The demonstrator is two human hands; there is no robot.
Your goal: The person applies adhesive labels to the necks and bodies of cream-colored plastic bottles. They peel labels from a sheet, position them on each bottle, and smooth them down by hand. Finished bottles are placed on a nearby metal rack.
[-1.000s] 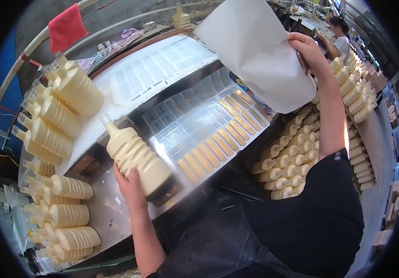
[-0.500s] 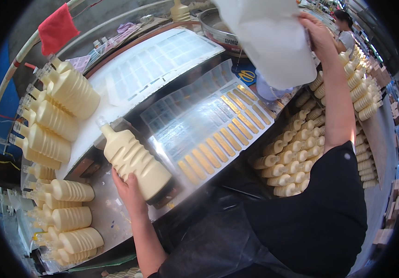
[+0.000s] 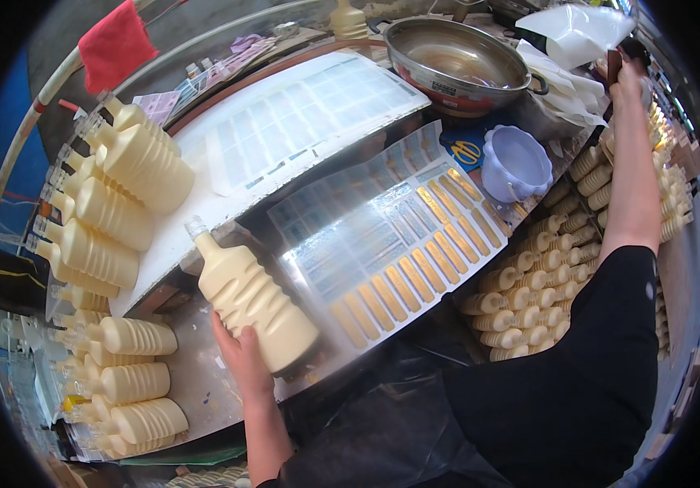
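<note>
My left hand (image 3: 246, 358) grips the lower side of a cream-coloured ribbed plastic bottle (image 3: 256, 305). The bottle lies tilted on the bench, its clear neck pointing to the upper left. Beside it is a translucent sheet of labels (image 3: 366, 220) with rows of gold strips. My right arm reaches far to the upper right. There my right hand (image 3: 630, 81) is closed beside a small brown piece (image 3: 614, 67); what it holds I cannot make out. A curled white sheet (image 3: 582, 37) is next to that hand, above a pile of white sheets (image 3: 561, 85).
Cream bottles stand and lie along the left (image 3: 134, 382); more bottles (image 3: 529, 301) are stacked at right. A lavender bowl (image 3: 516, 163), yellow-handled scissors (image 3: 465, 153) and a wide metal pan (image 3: 457, 61) sit beyond the labels. A white board (image 3: 179, 220) slopes behind the bottle.
My right hand has moved farther right, and the white sheet it held has moved away to the upper right, uncovering the pan and bowl. My left hand still holds the bottle.
</note>
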